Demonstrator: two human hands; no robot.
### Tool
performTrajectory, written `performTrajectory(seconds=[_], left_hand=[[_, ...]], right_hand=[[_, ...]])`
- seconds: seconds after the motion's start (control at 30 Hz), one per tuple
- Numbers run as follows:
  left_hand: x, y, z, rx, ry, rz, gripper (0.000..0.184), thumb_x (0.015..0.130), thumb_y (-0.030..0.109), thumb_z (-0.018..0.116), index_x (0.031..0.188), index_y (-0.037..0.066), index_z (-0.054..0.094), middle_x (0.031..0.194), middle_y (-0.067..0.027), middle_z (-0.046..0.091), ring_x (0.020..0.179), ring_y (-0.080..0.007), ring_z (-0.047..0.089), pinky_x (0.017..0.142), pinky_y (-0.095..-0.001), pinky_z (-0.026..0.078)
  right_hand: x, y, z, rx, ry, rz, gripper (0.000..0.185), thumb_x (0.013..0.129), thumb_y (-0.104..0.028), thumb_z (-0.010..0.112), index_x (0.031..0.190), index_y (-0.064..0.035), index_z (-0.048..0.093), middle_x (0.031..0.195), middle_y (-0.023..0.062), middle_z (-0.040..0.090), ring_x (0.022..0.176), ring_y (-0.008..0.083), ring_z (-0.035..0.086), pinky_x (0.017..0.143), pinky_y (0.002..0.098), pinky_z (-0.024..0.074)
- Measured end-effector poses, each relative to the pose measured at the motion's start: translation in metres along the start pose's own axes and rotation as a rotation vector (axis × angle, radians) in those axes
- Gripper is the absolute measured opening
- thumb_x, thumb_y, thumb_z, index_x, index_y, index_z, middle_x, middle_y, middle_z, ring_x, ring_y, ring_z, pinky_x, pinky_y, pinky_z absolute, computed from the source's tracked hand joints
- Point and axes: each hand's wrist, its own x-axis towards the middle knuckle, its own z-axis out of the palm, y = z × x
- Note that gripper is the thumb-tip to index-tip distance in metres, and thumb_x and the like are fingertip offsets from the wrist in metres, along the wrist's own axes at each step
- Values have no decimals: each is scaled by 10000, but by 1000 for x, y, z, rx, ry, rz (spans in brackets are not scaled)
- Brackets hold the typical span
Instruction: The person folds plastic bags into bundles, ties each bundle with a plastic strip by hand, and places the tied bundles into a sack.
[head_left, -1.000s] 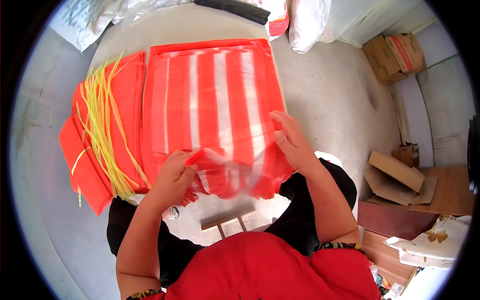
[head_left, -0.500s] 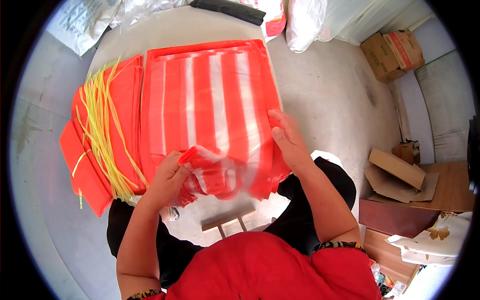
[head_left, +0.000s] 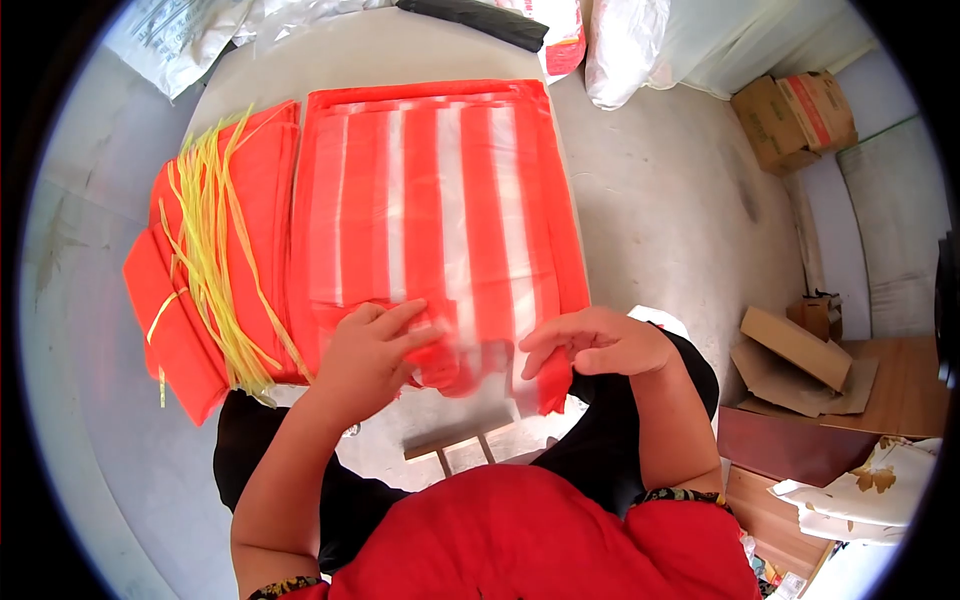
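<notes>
A flat stack of thin red plastic with whitish see-through stripes (head_left: 425, 210) lies before me, its loose near end crumpled over the table edge. My left hand (head_left: 368, 358) is at that near end, fingers spread apart over the crumpled plastic. My right hand (head_left: 605, 345) hovers at the near right corner, palm down, with fingers bent and thumb apart. To the left, a bundle of yellow plastic ties (head_left: 215, 250) lies across folded red plastic (head_left: 265, 190). A smaller red bundle (head_left: 175, 320), bound with a yellow tie, rests at the far left.
The pale table (head_left: 300, 65) carries a black roll (head_left: 475, 22) at its far edge. White plastic bags (head_left: 625, 50) stand beyond it. On the right are a cardboard box (head_left: 795, 120) and an opened carton (head_left: 800, 360). A wooden stool-like frame (head_left: 460, 435) is below the table edge.
My left hand has let go of the red fold it pinched and moved right, fingers spreading. My right hand has come down from the right side to the near corner.
</notes>
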Motion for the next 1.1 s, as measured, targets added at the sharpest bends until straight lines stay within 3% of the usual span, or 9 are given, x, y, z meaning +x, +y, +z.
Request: performTrajectory(seconds=[0.07,0.17,0.27,0.3,0.4,0.5,0.73,0.83,1.1], left_hand=[[-2,4,3,114,6,35,586,761,16,724,1322,183,730,1481,-62,624,1090,-303,611,990,-442,514],[-4,1,9,186,32,66,599,735,24,746,1307,203,742,1495,-43,620,1078,-281,614,976,-428,516],[-5,-2,11,211,51,98,622,717,44,777,1316,204,740,1505,-38,614,1062,-270,612,956,-423,517],[-6,-2,12,206,64,105,632,711,52,786,1322,203,738,1507,-36,613,1056,-265,610,948,-420,515],[-8,-4,14,189,84,117,633,697,74,805,1316,191,744,1515,-33,608,1050,-251,604,929,-414,508],[-9,-4,12,173,87,123,551,692,87,806,1236,159,762,1519,-32,608,1053,-242,596,923,-407,500],[-11,-7,15,144,124,146,306,703,108,782,1007,113,749,1523,-38,608,1070,-243,589,933,-404,485],[-11,-5,9,155,48,146,318,712,126,781,1029,116,767,1502,-38,621,1073,-242,590,931,-401,482],[-14,-4,12,201,83,175,508,782,143,742,1282,230,753,1174,-6,669,1065,-253,591,936,-409,486]], right_hand=[[11,-2,4,-95,-12,10,609,1044,-414,676,1446,36,593,1294,162,721,1241,242,666,1062,378,495],[32,2,8,-153,50,50,445,1040,-163,581,1463,-24,591,1292,103,718,1236,197,646,1058,334,497],[59,2,19,-187,309,168,414,1019,-59,518,1421,-16,608,1274,90,701,1222,187,636,1080,323,473],[67,1,20,-184,319,158,456,965,29,468,1391,-30,620,1206,66,675,1123,166,637,1010,311,498],[76,3,12,-184,255,220,528,926,75,440,1412,-53,601,1148,53,634,1022,146,616,921,305,514],[85,4,15,-201,256,206,567,901,96,432,1422,-69,585,1131,49,612,965,132,596,853,290,515],[100,-11,24,-131,282,273,483,941,38,413,1383,-51,587,1234,54,620,1037,130,611,860,283,518],[104,-12,21,-135,289,253,479,947,9,418,1393,-45,581,1304,63,614,1110,147,620,893,302,521],[107,-3,16,76,258,179,544,929,12,474,1470,-33,512,1425,80,540,1197,180,618,978,327,536]])
